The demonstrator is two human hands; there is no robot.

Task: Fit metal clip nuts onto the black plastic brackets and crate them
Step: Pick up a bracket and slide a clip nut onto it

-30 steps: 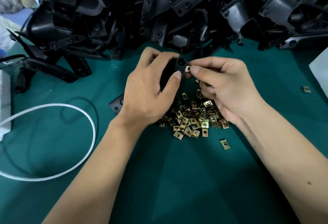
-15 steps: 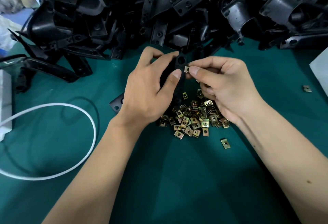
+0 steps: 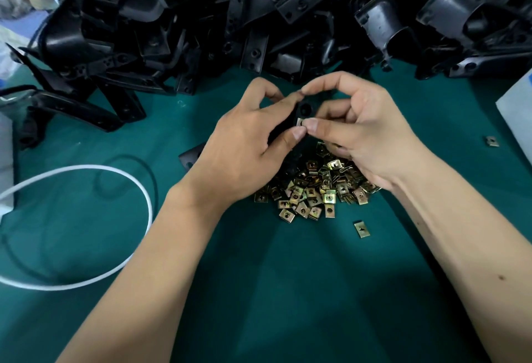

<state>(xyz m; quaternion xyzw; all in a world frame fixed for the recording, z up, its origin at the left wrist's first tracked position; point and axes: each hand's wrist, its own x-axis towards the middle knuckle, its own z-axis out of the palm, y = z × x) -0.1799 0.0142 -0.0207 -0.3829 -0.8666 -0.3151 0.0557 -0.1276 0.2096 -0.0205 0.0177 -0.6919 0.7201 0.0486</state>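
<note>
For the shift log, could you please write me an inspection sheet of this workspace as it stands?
Surface: green mat.
Job's things: held bracket with clip nut at its edge; clip nut pile; bracket heap.
Clutter: stray nuts.
Grippers: left hand grips the bracket; right hand pinches the nut.
Cables: white cable looped; black cable.
Surroundings: white box; no crate seen.

Both hands are covering most of the bracket (image 3: 305, 109) between them, leaving only a holed patch showing. The clip nut (image 3: 300, 122) is peeking out as a sliver. At twelve o'clock, the bracket heap (image 3: 259, 17) is running off-frame.
</note>
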